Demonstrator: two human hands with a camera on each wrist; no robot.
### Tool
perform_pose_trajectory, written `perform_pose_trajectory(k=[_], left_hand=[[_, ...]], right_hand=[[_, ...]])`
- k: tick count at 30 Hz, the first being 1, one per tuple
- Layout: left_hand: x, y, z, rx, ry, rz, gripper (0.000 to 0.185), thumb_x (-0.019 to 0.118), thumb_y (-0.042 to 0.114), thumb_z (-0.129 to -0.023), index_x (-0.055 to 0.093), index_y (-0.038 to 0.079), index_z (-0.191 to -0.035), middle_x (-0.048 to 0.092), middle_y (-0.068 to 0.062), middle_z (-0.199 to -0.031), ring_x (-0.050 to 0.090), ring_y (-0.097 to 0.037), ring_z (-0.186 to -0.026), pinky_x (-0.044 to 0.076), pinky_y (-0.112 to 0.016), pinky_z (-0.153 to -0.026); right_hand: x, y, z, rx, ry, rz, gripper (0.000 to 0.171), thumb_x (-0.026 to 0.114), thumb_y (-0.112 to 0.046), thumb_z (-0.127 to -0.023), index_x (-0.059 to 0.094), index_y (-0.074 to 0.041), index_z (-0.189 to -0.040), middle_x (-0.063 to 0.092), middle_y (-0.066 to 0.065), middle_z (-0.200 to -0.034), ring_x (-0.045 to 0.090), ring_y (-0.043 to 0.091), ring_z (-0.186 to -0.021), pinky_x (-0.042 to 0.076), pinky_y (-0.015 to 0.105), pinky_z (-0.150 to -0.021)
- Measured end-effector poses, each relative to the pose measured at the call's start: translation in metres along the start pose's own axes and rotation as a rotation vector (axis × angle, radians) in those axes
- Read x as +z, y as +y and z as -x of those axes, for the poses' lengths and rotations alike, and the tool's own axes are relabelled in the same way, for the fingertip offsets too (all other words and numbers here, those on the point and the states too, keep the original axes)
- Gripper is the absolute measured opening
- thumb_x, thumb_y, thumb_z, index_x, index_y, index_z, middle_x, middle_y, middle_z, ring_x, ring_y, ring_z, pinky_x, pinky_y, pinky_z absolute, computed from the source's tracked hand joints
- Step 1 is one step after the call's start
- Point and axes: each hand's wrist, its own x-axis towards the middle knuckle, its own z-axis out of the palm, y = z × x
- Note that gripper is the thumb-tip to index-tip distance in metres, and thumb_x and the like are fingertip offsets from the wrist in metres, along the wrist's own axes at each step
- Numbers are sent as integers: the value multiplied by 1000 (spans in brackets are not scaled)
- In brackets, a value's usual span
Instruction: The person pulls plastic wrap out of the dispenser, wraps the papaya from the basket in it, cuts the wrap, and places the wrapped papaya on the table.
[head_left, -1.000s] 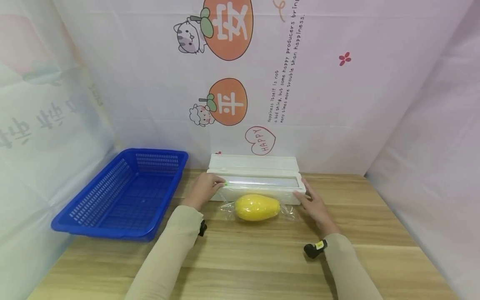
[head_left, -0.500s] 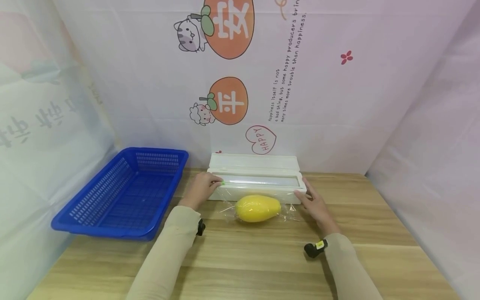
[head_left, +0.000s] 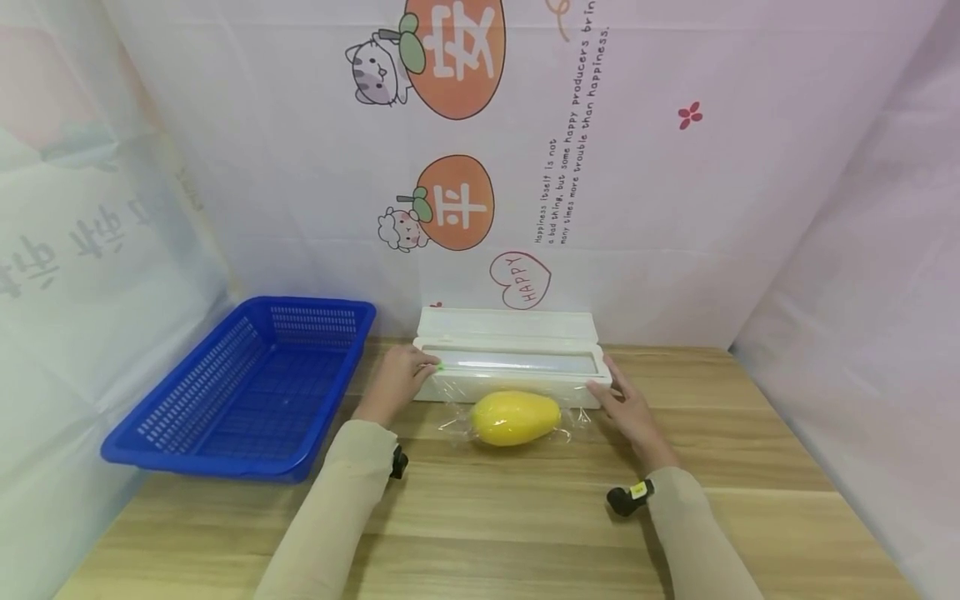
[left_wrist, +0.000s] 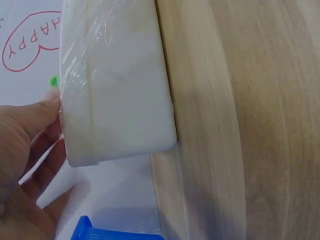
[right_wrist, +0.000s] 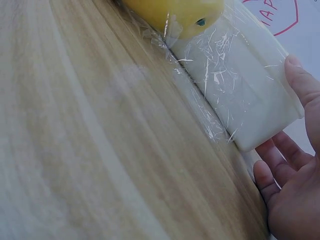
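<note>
A long white cling film box (head_left: pixel 442 390) stands at the back of the table with its lid (head_left: pixel 510 323) raised. Clear cling film (right_wrist: pixel 217 80) runs from it over a yellow, papaya-like fruit (head_left: pixel 516 418) lying against its front. At the box's left end, my left hand (head_left: pixel 393 383) pinches a small green slider (left_wrist: pixel 54 81) on the top edge. My right hand (head_left: pixel 633 417) holds the right end, its thumb on the front edge and its fingers around the end in the right wrist view. The left fingertips are partly hidden behind the box in the left wrist view.
A blue plastic basket (head_left: pixel 307 433) with slotted sides stands on the left of the wooden table (head_left: pixel 510 517). A printed white cloth (head_left: pixel 637 183) hangs behind the box and along both sides.
My left hand has slid a little to the left along the box's top edge, and the green slider has moved with it. The right hand stays on the right end.
</note>
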Motion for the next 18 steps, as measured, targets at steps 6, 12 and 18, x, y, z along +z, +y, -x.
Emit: perform_pose_trajectory(k=[6, 12, 18], left_hand=[[-1, -3, 0, 5, -2, 42, 16, 70, 17, -95, 79, 10, -107, 72, -10, -103, 63, -30, -101, 48, -47, -95], [-4, -5, 1, -25, -18, 60, 18, 69, 16, -97, 78, 8, -109, 72, -12, -106, 62, -32, -104, 46, -47, -99], [-5, -8, 5, -44, 8, 84, 18, 69, 14, -96, 77, 6, -110, 71, -13, -107, 64, -31, -103, 50, -46, -95]], right_hand=[[0, -2, 2, -8, 6, -12, 83, 62, -52, -96, 14, -35, -161, 33, 24, -155, 41, 43, -135, 40, 53, -107], [0, -3, 3, -5, 6, -9, 83, 62, -53, -96, 14, -35, -161, 35, 23, -154, 41, 43, -135, 39, 54, -108], [0, -1, 0, 12, 11, 0, 84, 63, -55, -94, 14, -37, -161, 34, 22, -156, 39, 42, -137, 37, 54, -109]])
